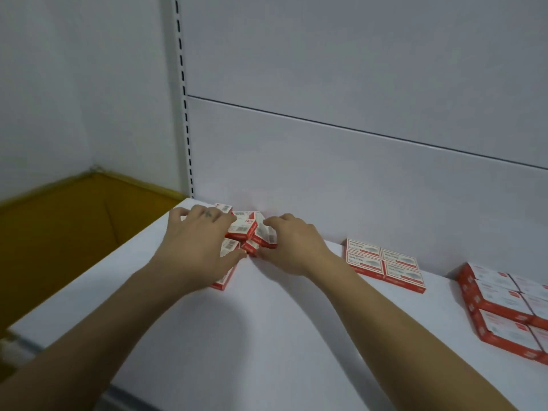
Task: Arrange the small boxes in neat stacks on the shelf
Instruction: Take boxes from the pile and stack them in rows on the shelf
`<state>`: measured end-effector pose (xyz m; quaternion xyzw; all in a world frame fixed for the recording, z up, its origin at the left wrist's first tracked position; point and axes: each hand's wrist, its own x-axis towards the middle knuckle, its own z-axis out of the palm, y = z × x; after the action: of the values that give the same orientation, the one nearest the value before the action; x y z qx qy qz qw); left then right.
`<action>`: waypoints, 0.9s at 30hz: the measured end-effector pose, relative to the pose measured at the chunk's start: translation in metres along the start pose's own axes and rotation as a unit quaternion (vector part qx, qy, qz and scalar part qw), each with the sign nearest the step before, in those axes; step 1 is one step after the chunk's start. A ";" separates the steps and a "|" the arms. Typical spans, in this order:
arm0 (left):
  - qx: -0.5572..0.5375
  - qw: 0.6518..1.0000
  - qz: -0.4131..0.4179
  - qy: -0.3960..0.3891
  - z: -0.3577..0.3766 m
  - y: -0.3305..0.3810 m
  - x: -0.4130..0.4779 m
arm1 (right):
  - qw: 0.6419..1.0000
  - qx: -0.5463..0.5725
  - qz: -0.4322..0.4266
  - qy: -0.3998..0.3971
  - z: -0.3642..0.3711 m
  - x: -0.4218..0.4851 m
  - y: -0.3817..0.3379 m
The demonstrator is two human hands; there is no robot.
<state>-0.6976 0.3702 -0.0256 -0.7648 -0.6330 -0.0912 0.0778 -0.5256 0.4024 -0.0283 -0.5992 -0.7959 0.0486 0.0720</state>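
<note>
While the left hand (195, 247) curls its grip over the jumbled pile (247, 229) of small boxes and the right hand (292, 247) closes on the pile's three o'clock side, that heap at the shelf's (267, 336) nine o'clock end is unsorted. At its three o'clock, a flat layer of four boxes (385, 262) lies squared. Farther, toward four o'clock, a taller block (501, 310) looks finished. By my judgement two groups are done and one is left.

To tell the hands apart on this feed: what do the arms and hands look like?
Both arms bare: no sleeves, gloves or watch. The left hand has a small dark cross-like mark on one finger; the right hand shows none.
</note>
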 end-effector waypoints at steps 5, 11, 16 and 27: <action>0.005 1.000 -0.022 0.000 0.003 -0.013 -0.009 | 0.999 0.037 -0.001 0.021 0.001 0.017 -0.015; -0.003 0.999 -0.039 -0.006 0.006 -0.020 -0.010 | 0.999 0.010 -0.031 0.043 0.003 0.030 -0.026; -0.028 0.999 -0.034 0.008 0.006 -0.016 -0.006 | 0.995 0.066 -0.036 0.066 0.003 0.029 -0.025; -0.116 0.990 0.067 0.048 0.007 0.044 0.031 | 0.953 0.244 0.063 0.167 -0.024 -0.026 0.051</action>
<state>-0.6484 0.3933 -0.0252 -0.8044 -0.5606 -0.1952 0.0244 -0.4665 0.3913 -0.0146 -0.6115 -0.6973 0.1454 0.3446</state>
